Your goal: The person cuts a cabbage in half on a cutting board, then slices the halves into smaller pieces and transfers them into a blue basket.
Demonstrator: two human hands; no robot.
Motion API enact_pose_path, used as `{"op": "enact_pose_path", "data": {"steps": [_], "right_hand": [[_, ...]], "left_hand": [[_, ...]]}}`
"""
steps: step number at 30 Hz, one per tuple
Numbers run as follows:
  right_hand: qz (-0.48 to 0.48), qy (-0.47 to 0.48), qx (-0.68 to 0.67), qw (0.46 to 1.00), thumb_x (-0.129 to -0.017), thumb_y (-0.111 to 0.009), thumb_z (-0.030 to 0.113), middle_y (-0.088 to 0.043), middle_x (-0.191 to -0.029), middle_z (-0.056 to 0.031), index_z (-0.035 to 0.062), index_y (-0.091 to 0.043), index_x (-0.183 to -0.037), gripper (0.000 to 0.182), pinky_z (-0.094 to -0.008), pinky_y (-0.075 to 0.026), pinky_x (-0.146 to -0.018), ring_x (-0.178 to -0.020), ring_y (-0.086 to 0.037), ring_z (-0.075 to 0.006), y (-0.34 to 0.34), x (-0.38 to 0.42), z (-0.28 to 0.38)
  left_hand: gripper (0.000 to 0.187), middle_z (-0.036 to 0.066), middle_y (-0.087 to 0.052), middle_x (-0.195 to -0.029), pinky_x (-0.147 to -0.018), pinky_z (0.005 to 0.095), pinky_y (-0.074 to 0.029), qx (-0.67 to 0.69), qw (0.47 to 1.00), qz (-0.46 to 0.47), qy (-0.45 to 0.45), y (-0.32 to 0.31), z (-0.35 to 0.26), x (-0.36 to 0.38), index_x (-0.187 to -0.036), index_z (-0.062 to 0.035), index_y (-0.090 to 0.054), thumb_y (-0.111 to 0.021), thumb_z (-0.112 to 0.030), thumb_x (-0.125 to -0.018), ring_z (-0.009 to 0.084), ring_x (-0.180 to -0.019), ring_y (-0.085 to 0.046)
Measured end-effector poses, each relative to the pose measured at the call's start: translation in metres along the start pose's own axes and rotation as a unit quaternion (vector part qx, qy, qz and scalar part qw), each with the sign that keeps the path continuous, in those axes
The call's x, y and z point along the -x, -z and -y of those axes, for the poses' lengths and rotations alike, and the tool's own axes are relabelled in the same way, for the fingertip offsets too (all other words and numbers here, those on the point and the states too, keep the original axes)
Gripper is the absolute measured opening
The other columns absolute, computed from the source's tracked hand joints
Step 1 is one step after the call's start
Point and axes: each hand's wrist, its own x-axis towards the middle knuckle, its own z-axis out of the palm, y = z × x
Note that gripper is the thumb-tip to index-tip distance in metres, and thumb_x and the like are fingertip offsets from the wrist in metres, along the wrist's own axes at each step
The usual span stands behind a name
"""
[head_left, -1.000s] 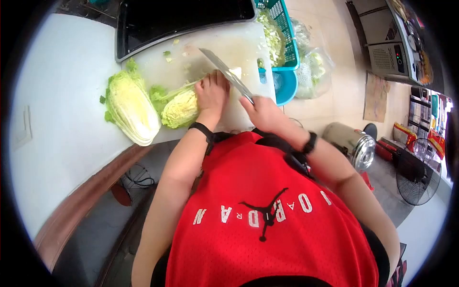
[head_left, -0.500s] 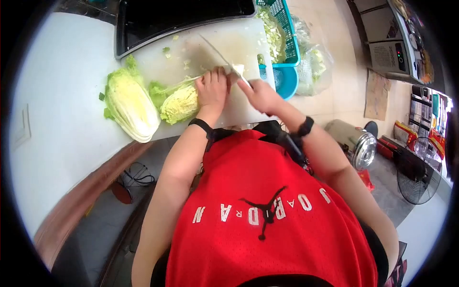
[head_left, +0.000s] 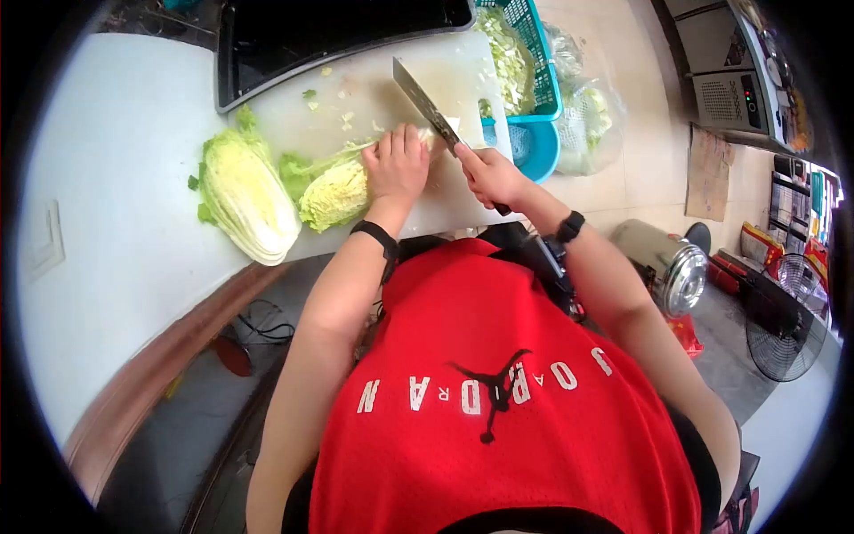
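Observation:
My left hand [head_left: 397, 167] presses down on a piece of napa cabbage [head_left: 336, 192] lying on the white cutting board [head_left: 374, 82], its fingers curled over the stem end. In my right hand [head_left: 491, 176] is the handle of a large knife [head_left: 427, 105]; its blade points up and to the left, with the flat side partly showing, beside the cut end of the cabbage. Another, larger cabbage piece [head_left: 247, 196] rests at the left edge of the board. Small leaf scraps lie on the board's upper part.
Beyond the board sits a black tray [head_left: 334, 76]. A green basket [head_left: 544, 84] of chopped cabbage stands to the right above a blue basin [head_left: 538, 151], beside a clear bag of vegetables [head_left: 589, 120]. A metal pot [head_left: 654, 258] and a fan [head_left: 785, 316] are further right.
The knife blade has turned to show more of its flat side and shifted slightly right. My left hand has stayed nearly in place on the cabbage.

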Motion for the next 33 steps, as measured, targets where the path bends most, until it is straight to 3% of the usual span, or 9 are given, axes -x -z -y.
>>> {"op": "enact_pose_path", "data": {"steps": [7, 11, 13, 22, 25, 27, 28, 33], "right_hand": [[-0.015, -0.016, 0.04, 0.999, -0.106, -0.04, 0.055, -0.054, -0.058, -0.0065, -0.0002, -0.059, -0.077, 0.065, -0.0347, -0.043, -0.041, -0.041, -0.052, -0.0173, 0.004, 0.032, -0.04], [-0.034, 0.02, 0.009, 0.999, -0.106, -0.04, 0.055, -0.055, -0.058, -0.0075, -0.0018, -0.061, -0.081, 0.065, -0.0354, -0.044, -0.041, -0.042, -0.053, -0.0181, -0.013, -0.009, -0.028], [-0.07, 0.031, -0.07, 0.995, -0.106, -0.041, 0.055, -0.055, -0.057, -0.0085, -0.0025, -0.061, -0.081, 0.066, -0.0361, -0.044, -0.041, -0.042, -0.054, -0.0194, -0.02, -0.02, -0.017], [-0.178, 0.028, -0.056, 0.982, -0.105, -0.042, 0.055, -0.059, -0.06, -0.0156, -0.0029, -0.061, -0.076, 0.068, -0.0396, -0.05, -0.05, -0.049, -0.061, -0.0247, -0.03, 0.01, -0.045], [-0.25, 0.075, -0.045, 0.964, -0.105, -0.043, 0.054, -0.06, -0.062, -0.0162, -0.0021, -0.061, -0.077, 0.065, -0.0401, -0.05, -0.055, -0.054, -0.062, -0.0254, -0.028, 0.005, -0.069], [-0.315, 0.056, -0.091, 0.943, -0.106, -0.045, 0.051, -0.058, -0.061, -0.0156, -0.0015, -0.06, -0.077, 0.062, -0.0408, -0.049, -0.058, -0.056, -0.061, -0.025, -0.026, 0.011, -0.075], [-0.29, 0.065, -0.164, 0.941, -0.107, -0.043, 0.052, -0.045, -0.057, -0.001, 0.008, -0.049, -0.076, 0.054, -0.0313, -0.038, -0.038, -0.04, -0.042, -0.0131, -0.024, 0.019, -0.073], [-0.307, 0.046, -0.224, 0.924, -0.106, -0.042, 0.055, -0.042, -0.056, -0.0009, 0.0084, -0.047, -0.078, 0.055, -0.0307, -0.037, -0.038, -0.04, -0.041, -0.0132, -0.013, 0.041, -0.078]], "left_hand": [[0.034, 0.001, -0.064, -0.12, -0.09, 0.0428, -0.039, 0.001, 1.0, -0.006, -0.007, 0.003, 0.001, -0.004, -0.119, -0.0109, -0.06, -0.063, -0.029, -0.091, 0.0182, -0.108, -0.058], [0.035, 0.001, -0.064, -0.124, -0.092, 0.0432, -0.039, 0.01, 1.0, 0.005, -0.003, 0.004, 0.0, -0.003, -0.121, -0.0109, -0.061, -0.062, -0.029, -0.092, 0.0181, -0.113, -0.058], [0.036, 0.002, -0.065, -0.124, -0.093, 0.0422, -0.039, 0.007, 1.0, 0.018, -0.005, 0.005, 0.0, -0.001, -0.123, -0.0103, -0.061, -0.062, -0.027, -0.092, 0.0187, -0.114, -0.059], [0.036, 0.002, -0.067, -0.127, -0.095, 0.0414, -0.039, 0.015, 0.999, 0.028, -0.006, 0.008, 0.001, -0.003, -0.126, -0.0096, -0.061, -0.06, -0.024, -0.093, 0.02, -0.115, -0.06], [0.035, 0.002, -0.067, -0.126, -0.095, 0.0417, -0.039, 0.022, 1.0, 0.019, -0.011, 0.007, 0.002, -0.005, -0.126, -0.0095, -0.061, -0.06, -0.023, -0.093, 0.0207, -0.116, -0.06], [0.035, 0.003, -0.067, -0.126, -0.096, 0.042, -0.039, 0.028, 0.999, 0.021, -0.014, 0.008, 0.002, -0.003, -0.126, -0.0093, -0.061, -0.06, -0.023, -0.094, 0.0211, -0.116, -0.06], [0.035, 0.003, -0.067, -0.126, -0.096, 0.0422, -0.039, 0.035, 0.999, 0.029, -0.01, 0.009, 0.002, -0.004, -0.126, -0.0092, -0.061, -0.06, -0.023, -0.094, 0.0212, -0.117, -0.06], [0.036, 0.006, -0.066, -0.127, -0.097, 0.0425, -0.039, 0.051, 0.998, 0.039, -0.009, 0.011, 0.002, -0.004, -0.129, -0.0076, -0.06, -0.058, -0.022, -0.096, 0.0228, -0.118, -0.06]]}}
